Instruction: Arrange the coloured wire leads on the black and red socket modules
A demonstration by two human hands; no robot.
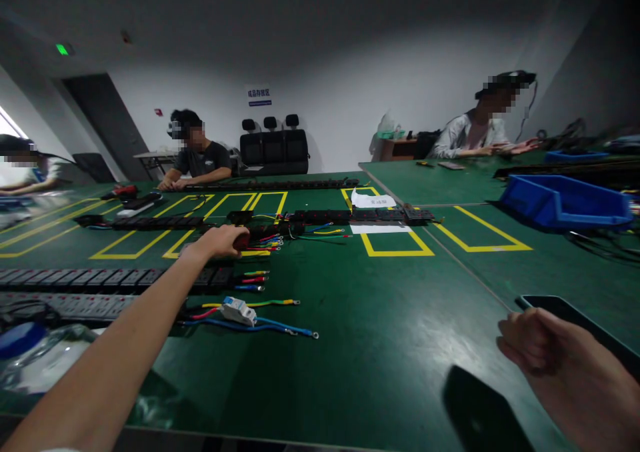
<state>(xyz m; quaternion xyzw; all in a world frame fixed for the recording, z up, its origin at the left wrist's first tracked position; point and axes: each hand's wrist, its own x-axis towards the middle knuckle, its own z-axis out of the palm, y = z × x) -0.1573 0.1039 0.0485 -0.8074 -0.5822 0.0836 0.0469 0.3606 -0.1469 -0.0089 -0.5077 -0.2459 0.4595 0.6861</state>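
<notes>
My left hand (220, 242) reaches far across the table, fingers curled down over the wired end of a dark power strip; they hide most of that end. Coloured wires (267, 243) with ring terminals come out just right of the fingers. Nearer to me lie a black power strip (135, 279) and a strip with pale sockets (95, 305). Beside them a small grey-white breaker (239, 311) sits on blue, red and yellow-green wires. My right hand (565, 365), at lower right, is closed against a dark flat phone-like slab (590, 322); its grip is partly hidden.
More strips (350, 216) lie across the green table (350, 372) among yellow tape outlines. A blue bin (570, 202) stands at right. A blue-lidded clear jar (45, 352) is at lower left. People sit at left, behind the table (205, 155) and at right (475, 132).
</notes>
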